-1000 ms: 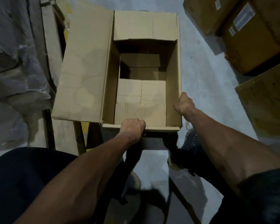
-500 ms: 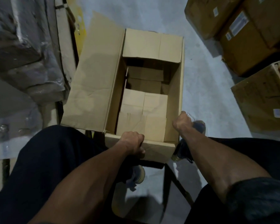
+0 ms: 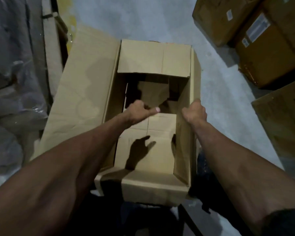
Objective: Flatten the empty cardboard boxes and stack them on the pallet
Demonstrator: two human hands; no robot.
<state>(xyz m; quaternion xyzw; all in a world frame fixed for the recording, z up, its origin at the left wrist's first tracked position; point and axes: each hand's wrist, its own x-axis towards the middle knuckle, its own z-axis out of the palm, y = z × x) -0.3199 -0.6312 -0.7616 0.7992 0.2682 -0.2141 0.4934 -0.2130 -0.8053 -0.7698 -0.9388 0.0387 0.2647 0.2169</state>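
Far left I see grey plastic-wrapped bundles (image 3: 10, 82), dim, blurred and cut off by the frame. Just right of them the open brown cardboard box (image 3: 153, 120) sits on the pale concrete floor (image 3: 220, 99), its long left flap (image 3: 82, 103) folded outward; the far interior is too dark to read. My left hand (image 3: 138, 111) hovers inside the box, fingers curled, thumb out, gripping nothing I can see. My right hand (image 3: 194, 111) grips the box's right wall edge, fingers hidden behind it. Bare floor separates the box from the stacked brown labelled cartons (image 3: 262, 40), cropped at right.
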